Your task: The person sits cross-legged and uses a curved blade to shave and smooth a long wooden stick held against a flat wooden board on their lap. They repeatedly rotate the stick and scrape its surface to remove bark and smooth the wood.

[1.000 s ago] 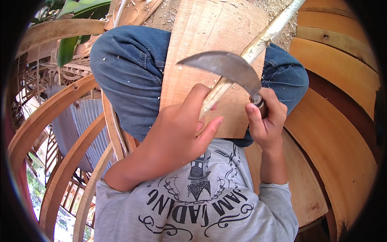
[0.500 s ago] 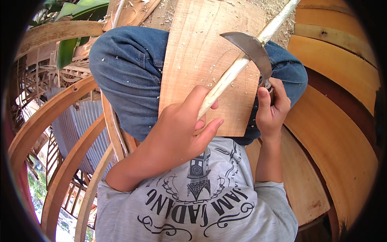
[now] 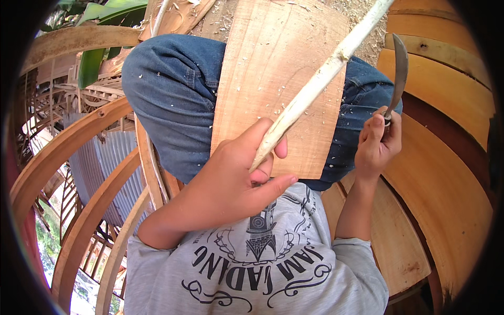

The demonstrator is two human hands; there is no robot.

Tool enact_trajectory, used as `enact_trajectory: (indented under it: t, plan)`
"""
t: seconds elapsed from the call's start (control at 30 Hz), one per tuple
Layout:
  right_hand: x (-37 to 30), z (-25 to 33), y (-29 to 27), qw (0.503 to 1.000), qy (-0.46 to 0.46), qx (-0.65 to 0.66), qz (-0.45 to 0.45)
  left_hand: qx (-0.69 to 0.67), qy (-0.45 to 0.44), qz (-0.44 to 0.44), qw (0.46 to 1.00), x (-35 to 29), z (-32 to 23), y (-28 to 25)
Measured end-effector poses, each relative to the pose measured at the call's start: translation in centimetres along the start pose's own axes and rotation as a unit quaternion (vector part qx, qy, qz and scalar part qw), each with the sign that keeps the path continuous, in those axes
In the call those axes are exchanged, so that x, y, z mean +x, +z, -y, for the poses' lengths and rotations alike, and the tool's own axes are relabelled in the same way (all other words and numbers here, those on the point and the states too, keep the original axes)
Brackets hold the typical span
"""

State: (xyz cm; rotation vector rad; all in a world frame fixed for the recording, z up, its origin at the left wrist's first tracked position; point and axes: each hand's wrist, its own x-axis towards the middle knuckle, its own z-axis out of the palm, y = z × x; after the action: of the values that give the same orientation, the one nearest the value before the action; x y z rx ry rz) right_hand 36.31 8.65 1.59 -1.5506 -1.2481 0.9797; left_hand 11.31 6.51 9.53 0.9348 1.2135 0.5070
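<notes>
A pale peeled stick (image 3: 310, 92) slants up and to the right from my left hand (image 3: 241, 168), whose fingers wrap round its lower end. Over at the right, my right hand (image 3: 379, 142) grips a knife (image 3: 399, 73) by its handle. The knife's curved blade points up and stands apart from the stick. Under the stick, a wide wooden board (image 3: 262, 68) lies across my lap, dotted with small shavings. Most of the knife handle is hidden in my fist.
Curved wooden planks (image 3: 441, 121) rise along my right side. Bent wooden ribs (image 3: 73, 136) arch on the left, with a corrugated metal sheet (image 3: 118, 168) beyond them. Wood shavings (image 3: 362, 31) cover the ground ahead. Green leaves (image 3: 110, 16) hang at the far left.
The knife has come off the stick and moved right with my right hand, its blade turning upright. My left hand keeps its hold on the stick, almost in the same place.
</notes>
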Motion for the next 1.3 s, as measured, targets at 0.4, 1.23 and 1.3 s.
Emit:
enact_trajectory:
  t: [0.4, 1.23, 1.3]
  plan:
    - [-1.0, 1.8, 2.9, 0.950, -0.254, -0.150, 0.106, 0.052, 0.016, -0.023, 0.998, 0.4, -0.5, 0.3]
    - [-1.1, 0.2, 0.8, 0.996, -0.037, -0.061, 0.044, 0.124, 0.031, -0.034, 0.991, 0.1, 1.3, 0.0]
    - [-1.7, 0.3, 1.7, 0.996, -0.020, -0.062, 0.062, 0.144, 0.049, -0.041, 0.988, 0.1, 1.6, -0.6]
